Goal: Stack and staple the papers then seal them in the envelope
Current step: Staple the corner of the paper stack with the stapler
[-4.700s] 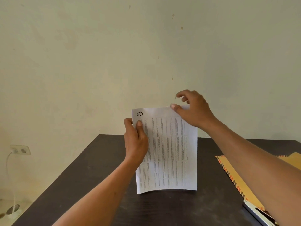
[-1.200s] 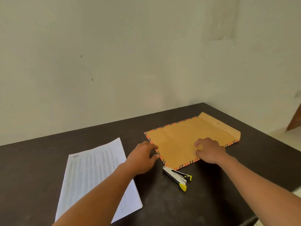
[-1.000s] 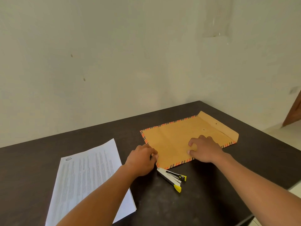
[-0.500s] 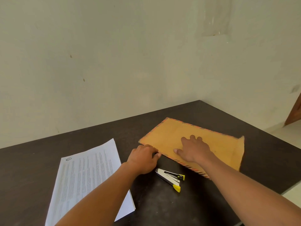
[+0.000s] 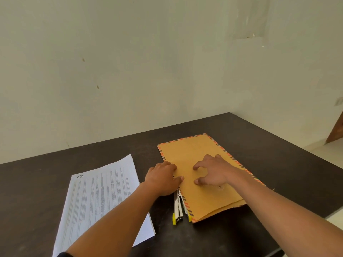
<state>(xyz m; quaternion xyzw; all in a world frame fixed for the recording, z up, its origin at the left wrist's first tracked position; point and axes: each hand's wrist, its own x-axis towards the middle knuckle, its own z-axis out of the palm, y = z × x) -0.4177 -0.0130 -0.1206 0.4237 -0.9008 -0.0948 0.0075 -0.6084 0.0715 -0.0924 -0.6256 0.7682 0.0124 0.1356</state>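
Brown striped-border paper envelope [image 5: 185, 154] lies flat under right hand [image 5: 213, 172], fingers spread, tips pressing; left hand [image 5: 163, 178] pinches its edge; silver-yellow metal stapler [image 5: 178, 206] just below left thumb; white printed papers [image 5: 100, 197] outside left knuckles.

one envelope [image 5: 196, 156], one stapler [image 5: 177, 206], one paper stack [image 5: 100, 197]
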